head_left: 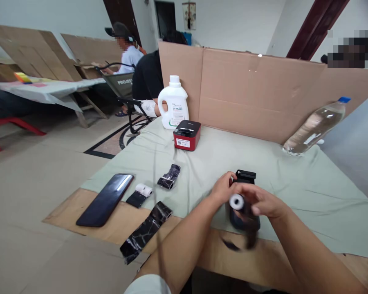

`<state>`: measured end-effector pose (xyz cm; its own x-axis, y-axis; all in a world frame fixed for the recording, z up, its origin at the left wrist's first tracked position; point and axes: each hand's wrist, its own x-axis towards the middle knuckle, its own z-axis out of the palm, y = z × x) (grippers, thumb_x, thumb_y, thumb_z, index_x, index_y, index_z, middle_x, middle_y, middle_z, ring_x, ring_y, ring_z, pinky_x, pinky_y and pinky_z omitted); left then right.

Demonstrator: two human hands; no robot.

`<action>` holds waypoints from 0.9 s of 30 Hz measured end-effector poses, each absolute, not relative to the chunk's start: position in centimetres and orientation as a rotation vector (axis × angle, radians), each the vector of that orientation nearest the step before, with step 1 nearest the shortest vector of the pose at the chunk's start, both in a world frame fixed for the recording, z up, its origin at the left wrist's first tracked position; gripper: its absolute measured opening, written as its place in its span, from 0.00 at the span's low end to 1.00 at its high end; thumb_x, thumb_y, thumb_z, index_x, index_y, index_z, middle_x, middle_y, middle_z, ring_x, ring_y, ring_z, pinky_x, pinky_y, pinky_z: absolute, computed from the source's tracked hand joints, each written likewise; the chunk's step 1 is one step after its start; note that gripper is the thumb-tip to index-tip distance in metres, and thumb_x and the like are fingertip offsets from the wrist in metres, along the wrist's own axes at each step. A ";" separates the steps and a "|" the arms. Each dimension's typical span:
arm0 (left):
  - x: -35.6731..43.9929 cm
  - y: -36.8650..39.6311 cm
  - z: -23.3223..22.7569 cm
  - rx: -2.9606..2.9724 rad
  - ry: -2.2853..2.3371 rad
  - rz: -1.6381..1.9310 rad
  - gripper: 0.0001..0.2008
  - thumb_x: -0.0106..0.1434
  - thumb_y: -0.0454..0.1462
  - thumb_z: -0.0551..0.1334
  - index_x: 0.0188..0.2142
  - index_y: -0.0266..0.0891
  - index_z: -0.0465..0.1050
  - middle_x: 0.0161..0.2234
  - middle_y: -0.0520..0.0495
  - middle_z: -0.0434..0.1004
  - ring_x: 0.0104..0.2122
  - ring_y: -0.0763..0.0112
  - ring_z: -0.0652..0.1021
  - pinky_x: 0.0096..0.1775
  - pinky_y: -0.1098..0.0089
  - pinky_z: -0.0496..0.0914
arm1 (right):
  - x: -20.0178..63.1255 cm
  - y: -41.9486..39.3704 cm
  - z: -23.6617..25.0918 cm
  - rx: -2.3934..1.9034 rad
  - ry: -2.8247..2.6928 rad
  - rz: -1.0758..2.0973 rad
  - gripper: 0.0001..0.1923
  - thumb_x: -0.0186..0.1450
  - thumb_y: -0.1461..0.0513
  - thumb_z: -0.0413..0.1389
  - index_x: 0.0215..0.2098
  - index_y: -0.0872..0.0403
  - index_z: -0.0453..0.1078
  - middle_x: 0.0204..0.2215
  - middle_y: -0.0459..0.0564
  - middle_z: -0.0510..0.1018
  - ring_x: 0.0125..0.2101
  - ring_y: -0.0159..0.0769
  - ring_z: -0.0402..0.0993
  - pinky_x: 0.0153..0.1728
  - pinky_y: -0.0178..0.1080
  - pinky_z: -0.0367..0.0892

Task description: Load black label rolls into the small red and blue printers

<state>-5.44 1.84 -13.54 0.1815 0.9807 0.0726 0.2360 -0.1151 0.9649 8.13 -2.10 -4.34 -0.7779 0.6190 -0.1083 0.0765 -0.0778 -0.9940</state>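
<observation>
My right hand (265, 201) is curled around a roll of dark paper (236, 201), whose white hollow core faces me. The roll's loose tail (250, 239) hangs down, smeared by motion. Beneath lies a black device (245, 177) with a raised lid-like part at its far end; the hands and roll hide much of it. My left hand (223, 187) grips the device's left side with bent fingers. To the left lie a partly unrolled black marble-patterned roll (147, 230), a smaller black-and-white roll (140, 195) and another dark patterned roll (169, 176).
A dark flat case (106, 199) lies at the table's left edge. Behind stand a red-and-black box (187, 135) and a white jug (174, 102). A clear bottle (315, 126) leans at the right against a cardboard screen (248, 92). Other people sit beyond it.
</observation>
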 end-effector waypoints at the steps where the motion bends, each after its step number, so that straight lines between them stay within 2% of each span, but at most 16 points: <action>1: -5.4 1.9 -13.6 1.564 1.200 1.031 0.09 0.56 0.31 0.59 0.38 0.42 0.67 0.26 0.57 0.63 0.27 0.74 0.65 0.34 0.72 0.60 | 10.1 -2.4 -4.6 -0.809 -1.807 1.918 0.33 0.46 0.40 0.64 0.38 0.54 0.70 0.30 0.51 0.78 0.30 0.40 0.75 0.30 0.41 0.68; 3: -5.3 2.0 -13.8 1.618 1.187 1.058 0.08 0.58 0.32 0.58 0.38 0.42 0.66 0.26 0.57 0.62 0.27 0.74 0.65 0.33 0.72 0.60 | 12.9 -2.9 -5.5 -0.965 -1.867 1.707 0.28 0.48 0.43 0.64 0.37 0.53 0.72 0.30 0.50 0.77 0.30 0.39 0.73 0.31 0.40 0.67; 6: -5.2 2.1 -14.1 1.654 1.166 1.085 0.08 0.58 0.31 0.57 0.38 0.41 0.65 0.25 0.57 0.62 0.27 0.74 0.65 0.33 0.72 0.60 | 14.7 -3.1 -7.7 -1.154 -2.003 1.162 0.16 0.55 0.53 0.62 0.40 0.51 0.73 0.34 0.50 0.76 0.33 0.38 0.71 0.37 0.41 0.67; 11: -5.1 2.3 -14.4 1.656 1.170 1.087 0.07 0.59 0.31 0.57 0.38 0.41 0.64 0.27 0.56 0.62 0.28 0.74 0.66 0.34 0.72 0.61 | 14.3 -2.8 -10.3 -1.178 -2.156 0.597 0.16 0.58 0.62 0.57 0.45 0.52 0.71 0.39 0.52 0.76 0.42 0.43 0.69 0.44 0.46 0.67; 15: -4.9 2.4 -14.6 1.656 1.160 1.092 0.07 0.59 0.32 0.57 0.38 0.41 0.64 0.27 0.56 0.63 0.29 0.74 0.67 0.35 0.72 0.62 | 14.1 -2.7 -11.1 -1.186 -2.165 0.418 0.16 0.59 0.64 0.54 0.47 0.52 0.70 0.40 0.54 0.76 0.44 0.45 0.68 0.44 0.48 0.68; 22: -4.9 2.4 -14.8 1.665 1.156 1.096 0.07 0.59 0.33 0.57 0.39 0.42 0.64 0.27 0.56 0.63 0.29 0.74 0.67 0.35 0.72 0.62 | 13.7 -2.8 -11.6 -1.227 -2.211 0.352 0.17 0.63 0.65 0.51 0.49 0.51 0.71 0.42 0.52 0.77 0.46 0.45 0.68 0.47 0.50 0.67; 27: -4.9 2.4 -14.9 1.672 1.152 1.103 0.08 0.59 0.32 0.57 0.39 0.42 0.65 0.28 0.56 0.63 0.29 0.74 0.67 0.35 0.72 0.62 | 13.7 -3.1 -11.8 -1.295 -2.245 0.253 0.15 0.66 0.63 0.50 0.48 0.52 0.74 0.44 0.56 0.73 0.47 0.46 0.66 0.49 0.52 0.67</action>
<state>-4.90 2.37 -14.89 0.2021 0.9566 0.2100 0.2515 -0.2579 0.9329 13.66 -3.13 -11.79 -0.3988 0.8469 0.3516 0.7475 0.5224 -0.4103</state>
